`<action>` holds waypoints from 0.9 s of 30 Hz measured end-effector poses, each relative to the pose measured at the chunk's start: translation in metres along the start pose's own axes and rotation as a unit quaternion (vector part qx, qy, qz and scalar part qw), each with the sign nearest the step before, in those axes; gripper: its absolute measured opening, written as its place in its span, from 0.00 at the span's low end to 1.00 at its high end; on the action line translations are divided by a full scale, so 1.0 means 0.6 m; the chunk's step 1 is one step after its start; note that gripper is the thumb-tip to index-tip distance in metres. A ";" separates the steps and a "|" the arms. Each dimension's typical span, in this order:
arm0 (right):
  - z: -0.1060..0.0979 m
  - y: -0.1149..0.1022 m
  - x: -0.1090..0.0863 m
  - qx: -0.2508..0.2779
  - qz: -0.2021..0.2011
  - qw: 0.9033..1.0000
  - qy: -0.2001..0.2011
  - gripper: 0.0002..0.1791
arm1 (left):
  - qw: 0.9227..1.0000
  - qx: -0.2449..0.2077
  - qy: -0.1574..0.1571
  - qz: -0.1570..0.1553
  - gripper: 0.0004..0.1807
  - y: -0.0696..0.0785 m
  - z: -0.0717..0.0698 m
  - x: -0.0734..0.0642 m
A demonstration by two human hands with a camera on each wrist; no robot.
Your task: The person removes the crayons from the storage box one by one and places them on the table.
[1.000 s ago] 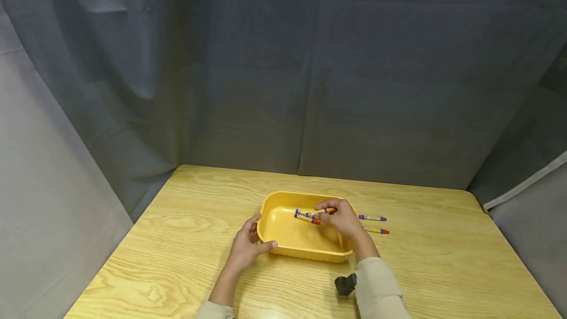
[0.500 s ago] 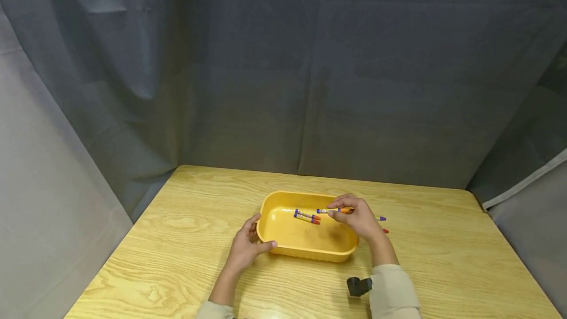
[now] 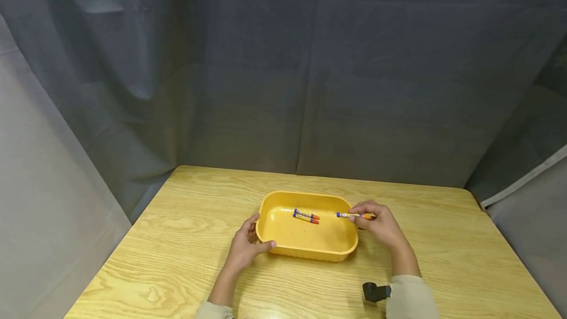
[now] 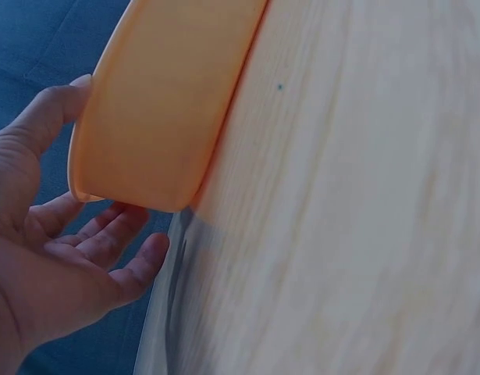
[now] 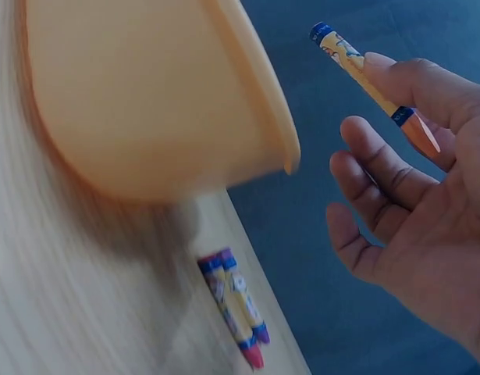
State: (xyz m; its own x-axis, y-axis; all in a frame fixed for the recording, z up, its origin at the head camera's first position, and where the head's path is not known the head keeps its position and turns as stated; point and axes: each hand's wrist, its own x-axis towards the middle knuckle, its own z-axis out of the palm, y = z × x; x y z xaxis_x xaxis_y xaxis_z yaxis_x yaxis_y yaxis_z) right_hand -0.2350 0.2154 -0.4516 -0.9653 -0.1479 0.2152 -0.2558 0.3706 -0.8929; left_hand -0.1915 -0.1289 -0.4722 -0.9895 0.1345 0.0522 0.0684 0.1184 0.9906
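A yellow plastic tub [image 3: 305,249] stands on the table. My left hand [image 3: 246,247] grips its left end, the thumb on the rim and the fingers around the outer wall, as the left wrist view [image 4: 76,266] shows too. Between thumb and index finger my right hand [image 3: 380,223] pinches an orange crayon [image 5: 364,78], held above the tub's right rim. Two crayons with orange and red tips [image 3: 305,216] lie side by side in the tub. On the table outside it, a purple and a red crayon [image 5: 233,305] lie together; in the head view the right hand hides them.
The wooden table [image 3: 177,260] extends around the tub on all sides. A dark grey curtain [image 3: 248,87] hangs behind its back edge. A black camera mount [image 3: 375,292] sticks out from the right sleeve.
My right hand has moved right with the orange crayon, from over the tub's middle to its right rim. The two crayons inside stay put, and the left hand keeps its grip.
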 end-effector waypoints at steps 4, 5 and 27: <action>-0.013 0.013 -0.013 0.012 0.010 1.000 0.005 0.10 | 1.000 -0.002 0.001 0.000 0.49 0.001 0.000 -0.001; -0.016 0.017 -0.016 0.015 0.014 1.000 0.005 0.10 | 1.000 -0.002 0.001 0.000 0.49 0.001 0.000 -0.001; -0.068 0.085 -0.064 -0.024 0.122 0.992 0.010 0.18 | 1.000 -0.008 -0.004 0.000 0.50 -0.002 -0.001 -0.001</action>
State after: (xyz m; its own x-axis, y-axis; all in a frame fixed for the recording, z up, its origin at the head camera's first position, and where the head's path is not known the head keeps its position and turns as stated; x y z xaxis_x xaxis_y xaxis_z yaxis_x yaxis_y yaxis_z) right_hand -0.2131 0.2774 -0.4892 -0.9996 -0.0295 0.0032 -0.0157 0.4362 -0.8997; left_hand -0.1911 -0.1298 -0.4733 -0.9885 0.1423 0.0521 0.0671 0.1029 0.9924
